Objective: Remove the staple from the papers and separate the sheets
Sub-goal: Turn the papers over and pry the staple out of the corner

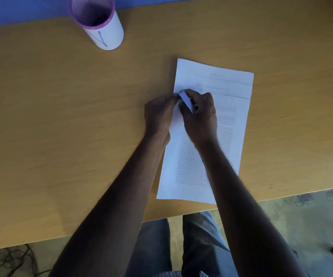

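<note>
Wood-grain desk (61,116), head view. Papers (229,124) lie flat right of centre, printed side up, long edge running away from the person. Both hands meet at the upper left corner of the papers. Left hand (158,114): fingers curled, grip pinching the corner edge. Right hand (200,114): grip closed round a small white strip (186,100), likely a folded corner, cannot tell for certain. Staple itself too small to see. Purple mesh cup (97,19) stands at the far edge, well apart from the papers.
</note>
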Available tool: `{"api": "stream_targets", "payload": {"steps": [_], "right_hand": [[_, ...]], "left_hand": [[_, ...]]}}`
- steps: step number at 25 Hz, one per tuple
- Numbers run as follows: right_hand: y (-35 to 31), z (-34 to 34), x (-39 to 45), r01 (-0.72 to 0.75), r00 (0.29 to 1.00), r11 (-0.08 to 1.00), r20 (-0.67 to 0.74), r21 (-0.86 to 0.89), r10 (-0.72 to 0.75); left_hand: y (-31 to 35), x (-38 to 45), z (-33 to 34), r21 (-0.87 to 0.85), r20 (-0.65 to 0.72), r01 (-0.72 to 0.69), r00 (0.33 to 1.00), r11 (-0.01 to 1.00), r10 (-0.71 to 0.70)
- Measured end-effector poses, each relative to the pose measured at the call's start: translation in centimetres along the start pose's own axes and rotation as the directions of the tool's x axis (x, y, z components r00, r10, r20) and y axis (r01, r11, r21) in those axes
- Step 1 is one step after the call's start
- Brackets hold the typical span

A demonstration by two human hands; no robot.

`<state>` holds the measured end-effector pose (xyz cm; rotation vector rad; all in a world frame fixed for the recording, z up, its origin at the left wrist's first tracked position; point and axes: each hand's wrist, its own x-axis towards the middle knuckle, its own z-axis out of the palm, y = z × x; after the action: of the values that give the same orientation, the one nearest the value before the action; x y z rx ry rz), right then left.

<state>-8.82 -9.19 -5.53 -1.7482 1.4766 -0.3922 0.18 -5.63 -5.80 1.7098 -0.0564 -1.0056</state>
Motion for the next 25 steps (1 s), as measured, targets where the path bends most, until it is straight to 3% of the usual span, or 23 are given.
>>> {"api": "stream_targets", "payload": {"steps": [11, 21, 25], "right_hand": [[-0.07, 0.37, -0.07, -0.055, 0.998, 0.994, 0.000, 0.099, 0.055], [-0.39, -0.10, -0.12, -0.059, 0.997, 0.989, 0.051, 0.133, 0.053], [-0.45, -0.29, 0.11, -0.075, 0.997, 0.990, -0.009, 0.116, 0.077]], "left_hand": [[-0.20, -0.06, 0.24, -0.102, -0.020, 0.023, 0.999, 0.995, -0.025], [-0.29, -0.09, 0.36, -0.072, -0.040, 0.023, 0.999, 0.997, -0.026], [-0.39, 0.07, 0.44, -0.031, -0.087, 0.001, 0.996, 1.000, -0.004]]}}
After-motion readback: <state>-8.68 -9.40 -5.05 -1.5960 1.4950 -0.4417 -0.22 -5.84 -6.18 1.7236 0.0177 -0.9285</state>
